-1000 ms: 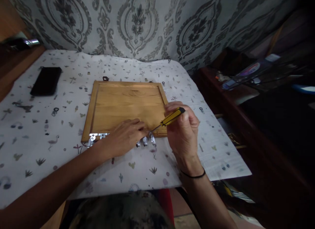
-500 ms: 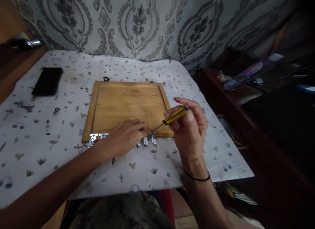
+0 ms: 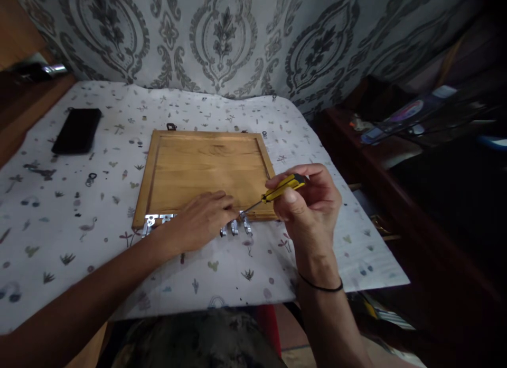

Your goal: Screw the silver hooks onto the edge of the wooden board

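Your right hand [image 3: 312, 212] pinched one yellow screwdriver [image 3: 280, 189]; your left hand [image 3: 206, 219], grip unclear, lay on one wooden panel [image 3: 206, 164], near side.

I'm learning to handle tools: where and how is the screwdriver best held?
The screwdriver is probably best held by its thick handle, from the right: it tilts, with the handle raised on that side, where the right hand holds it, while the thin shaft slopes down leftward to the metal piece beside the left hand.
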{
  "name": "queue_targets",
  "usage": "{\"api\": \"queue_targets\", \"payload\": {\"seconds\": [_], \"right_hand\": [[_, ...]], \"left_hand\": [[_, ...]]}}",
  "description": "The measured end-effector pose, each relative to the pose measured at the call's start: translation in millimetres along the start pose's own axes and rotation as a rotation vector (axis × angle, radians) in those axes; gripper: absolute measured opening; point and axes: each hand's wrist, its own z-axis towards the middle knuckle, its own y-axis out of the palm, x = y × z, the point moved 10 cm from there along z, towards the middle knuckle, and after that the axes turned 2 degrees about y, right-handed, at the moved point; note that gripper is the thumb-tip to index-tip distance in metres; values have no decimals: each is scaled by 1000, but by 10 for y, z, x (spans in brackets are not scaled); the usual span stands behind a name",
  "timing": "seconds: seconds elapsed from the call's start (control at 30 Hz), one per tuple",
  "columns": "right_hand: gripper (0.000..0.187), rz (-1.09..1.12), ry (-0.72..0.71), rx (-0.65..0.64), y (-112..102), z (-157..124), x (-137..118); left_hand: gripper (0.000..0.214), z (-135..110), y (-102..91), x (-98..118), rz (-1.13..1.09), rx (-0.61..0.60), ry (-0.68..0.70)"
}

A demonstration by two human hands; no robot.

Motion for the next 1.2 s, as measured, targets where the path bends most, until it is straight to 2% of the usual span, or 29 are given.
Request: {"api": "queue_targets", "payload": {"seconds": [0.17, 0.27, 0.4, 0.6, 0.8, 1.03, 1.13, 1.2], "right_hand": [[28, -39, 14, -61, 17, -23, 14], [24, -16, -14, -50, 5, -35, -9], [30, 9, -34, -36, 5, -27, -24], [35, -5, -11, -82, 21, -29, -2], [28, -47, -45, -69, -4, -37, -4], [31, -5, -38, -66, 15, -24, -20], [37, -62, -15, -68, 8, -37, -4], [34, -88, -14, -71, 4, -48, -2]], "left_hand": [[18, 14, 9, 5, -8, -15, 2], [19, 10, 8, 5, -12, -3, 5], [23, -2, 10, 6, -7, 10, 11], [21, 0, 15, 2, -4, 15, 9], [20, -2, 30, -8, -7, -3, -3], [19, -7, 38, -3, 0, 2, 14], [20, -3, 39, 1, 3, 6, 14], [20, -2, 29, 2, 6, 16, 13]]}}
